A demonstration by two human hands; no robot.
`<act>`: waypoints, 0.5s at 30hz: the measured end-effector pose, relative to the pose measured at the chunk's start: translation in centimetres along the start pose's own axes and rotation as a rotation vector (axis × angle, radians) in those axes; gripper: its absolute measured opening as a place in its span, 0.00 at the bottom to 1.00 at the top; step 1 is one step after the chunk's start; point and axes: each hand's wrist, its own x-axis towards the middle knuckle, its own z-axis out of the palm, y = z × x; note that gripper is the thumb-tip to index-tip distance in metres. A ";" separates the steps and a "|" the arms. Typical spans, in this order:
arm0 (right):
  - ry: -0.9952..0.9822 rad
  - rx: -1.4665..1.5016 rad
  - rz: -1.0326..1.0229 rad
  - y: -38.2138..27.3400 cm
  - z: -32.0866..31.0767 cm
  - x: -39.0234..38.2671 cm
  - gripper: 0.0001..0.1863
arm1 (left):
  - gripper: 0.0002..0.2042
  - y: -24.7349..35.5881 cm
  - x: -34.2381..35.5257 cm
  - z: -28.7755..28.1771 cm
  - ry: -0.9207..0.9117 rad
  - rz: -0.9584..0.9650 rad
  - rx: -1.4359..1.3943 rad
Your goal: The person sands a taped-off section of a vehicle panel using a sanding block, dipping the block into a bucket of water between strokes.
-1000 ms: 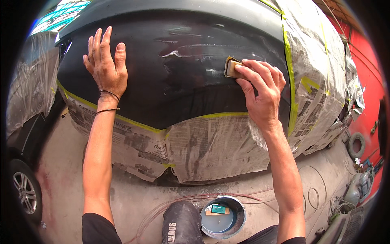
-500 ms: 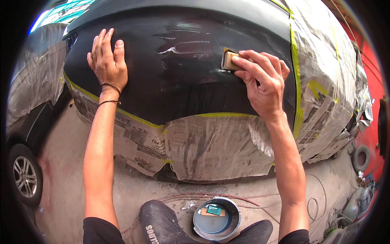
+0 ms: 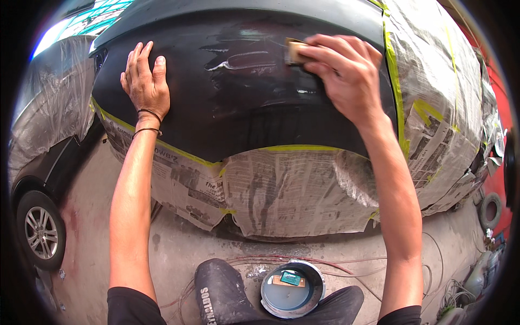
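Right of centre in the upper frame, a small tan block (image 3: 296, 53) sits against a dark car panel (image 3: 249, 111), pinched between the thumb and fingers of the right hand (image 3: 349, 73), while the left hand (image 3: 145, 84) lies open and flat on the panel at upper left, above newspaper masking (image 3: 303, 189) and, at bottom centre, a water bucket (image 3: 316, 286).

Black sleeves (image 3: 132, 307), dark trousers (image 3: 225, 290) (plus thin wristbands (image 3: 147, 129)) are worn.
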 end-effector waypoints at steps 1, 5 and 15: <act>0.025 0.017 -0.050 -0.4 1.4 1.2 0.11 | 0.26 0.1 -0.1 0.1 -0.001 -0.001 -0.002; -0.048 -0.017 -0.047 1.1 -0.2 0.0 0.12 | 0.26 0.6 -0.4 0.8 0.000 -0.023 -0.013; -0.094 -0.023 -0.061 0.5 -1.7 -0.5 0.15 | 0.26 0.7 -0.3 0.4 -0.018 -0.026 -0.049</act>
